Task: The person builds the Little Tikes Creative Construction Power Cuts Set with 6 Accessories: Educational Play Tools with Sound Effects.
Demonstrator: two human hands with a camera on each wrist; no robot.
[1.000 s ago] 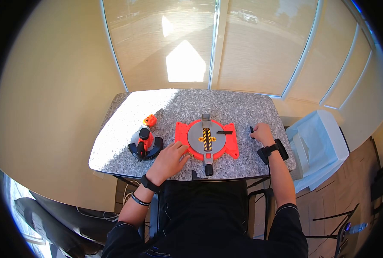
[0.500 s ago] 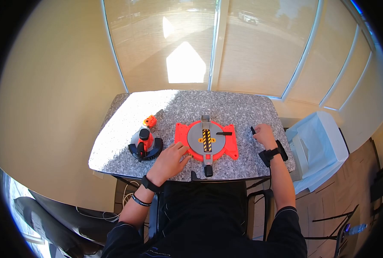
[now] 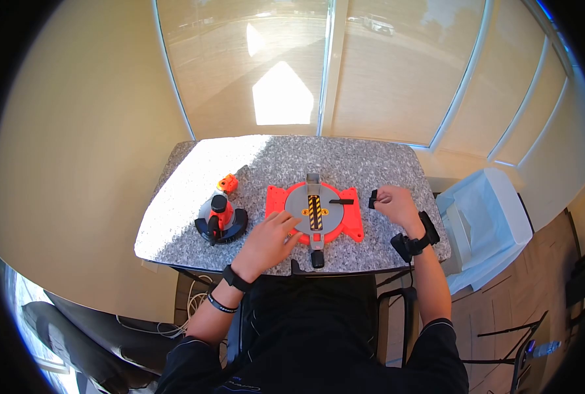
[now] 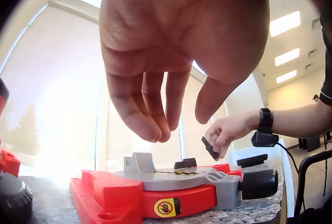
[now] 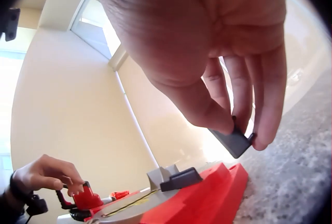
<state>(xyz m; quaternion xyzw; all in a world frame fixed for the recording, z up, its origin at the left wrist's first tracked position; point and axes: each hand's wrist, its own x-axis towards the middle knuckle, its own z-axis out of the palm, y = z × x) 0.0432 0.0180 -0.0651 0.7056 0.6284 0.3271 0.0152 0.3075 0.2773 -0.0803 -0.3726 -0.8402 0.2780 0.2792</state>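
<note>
On the table sits a toy mitre saw base, red (image 3: 353, 226) with a grey turntable (image 3: 297, 205) and a striped slot strip. My right hand (image 3: 398, 207) pinches a small black flat piece (image 5: 234, 143) between thumb and fingers, just right of the base and above the tabletop. A similar black piece (image 3: 341, 201) lies across the turntable's right side. My left hand (image 3: 270, 238) hovers over the base's left front part, fingers loosely bent and holding nothing; in the left wrist view a gap shows below its fingertips.
The red and black toy saw head (image 3: 220, 213) stands on the table's left side, with an orange part (image 3: 228, 183) behind it. A black knob (image 3: 317, 259) juts from the base toward the front edge. A blue-lined bin (image 3: 496, 220) stands right of the table.
My right hand has moved left toward the base, bringing the black piece with it. My left hand has shifted slightly right and forward over the base.
</note>
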